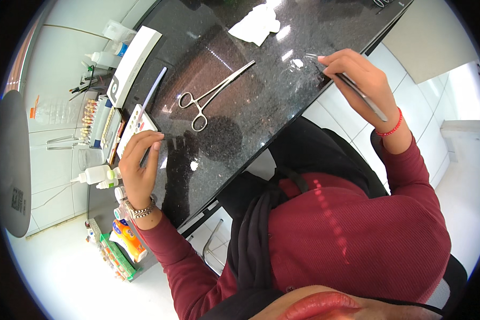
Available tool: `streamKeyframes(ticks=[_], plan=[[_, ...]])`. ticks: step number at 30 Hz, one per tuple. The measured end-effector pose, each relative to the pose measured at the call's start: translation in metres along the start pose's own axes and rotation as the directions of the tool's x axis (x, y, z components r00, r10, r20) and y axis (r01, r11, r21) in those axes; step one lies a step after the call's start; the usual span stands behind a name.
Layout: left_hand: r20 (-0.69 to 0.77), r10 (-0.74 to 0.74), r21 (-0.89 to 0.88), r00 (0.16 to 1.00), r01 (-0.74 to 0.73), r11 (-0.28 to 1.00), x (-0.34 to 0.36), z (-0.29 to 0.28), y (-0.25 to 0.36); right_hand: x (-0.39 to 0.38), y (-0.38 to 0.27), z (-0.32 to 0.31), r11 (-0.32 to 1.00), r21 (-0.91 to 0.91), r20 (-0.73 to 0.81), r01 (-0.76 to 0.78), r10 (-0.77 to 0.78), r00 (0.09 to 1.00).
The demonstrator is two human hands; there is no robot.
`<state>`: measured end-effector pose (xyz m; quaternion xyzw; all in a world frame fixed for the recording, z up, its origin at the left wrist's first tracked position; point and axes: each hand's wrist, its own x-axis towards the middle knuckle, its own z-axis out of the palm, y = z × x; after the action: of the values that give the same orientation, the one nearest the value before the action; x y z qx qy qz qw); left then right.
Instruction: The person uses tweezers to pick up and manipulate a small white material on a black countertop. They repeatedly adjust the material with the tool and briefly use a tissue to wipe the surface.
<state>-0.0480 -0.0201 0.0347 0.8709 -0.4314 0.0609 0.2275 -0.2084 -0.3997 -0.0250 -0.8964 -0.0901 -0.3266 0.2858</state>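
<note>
My right hand (360, 80) is closed around metal tweezers (361, 96), whose bent tips reach over the black table's right edge. Just left of those tips lies a small white powder pile (297, 63), with a pale smear around it. At the left, my left hand (140, 160) has thumb and fingers drawn together over the table; whatever they may pinch is too small to make out. A second white bit (194, 166) lies to its right. Between my hands rests a steel hemostat (214, 95) with ring handles. Beside my left fingers is a white palette (137, 126) with coloured dots.
A bluish stick (154, 89) leans by a long white box (135, 66). A crumpled white tissue (255, 25) lies at the far side. Along the left stand a tooth shade guide (88, 120), squeeze bottles (95, 174) and an orange pack (128, 240). The black table (234, 144) has dark wet-looking patches.
</note>
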Motion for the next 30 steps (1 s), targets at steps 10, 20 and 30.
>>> streamKeyframes(ticks=[10,20,30], plan=[[0.003,0.023,0.003,1.000,-0.023,1.000,-0.001,0.001,-0.001,-0.007,-0.007,0.019,0.868,0.459,-0.001,-0.190,0.214,0.977],[0.027,0.017,-0.008,0.999,-0.017,1.000,-0.001,0.001,0.000,-0.002,-0.007,0.027,0.854,0.477,0.011,-0.206,0.228,0.974],[0.027,0.023,-0.008,0.999,-0.023,1.000,0.000,0.001,0.002,-0.004,-0.013,0.034,0.808,0.541,-0.029,-0.233,0.295,0.955]])
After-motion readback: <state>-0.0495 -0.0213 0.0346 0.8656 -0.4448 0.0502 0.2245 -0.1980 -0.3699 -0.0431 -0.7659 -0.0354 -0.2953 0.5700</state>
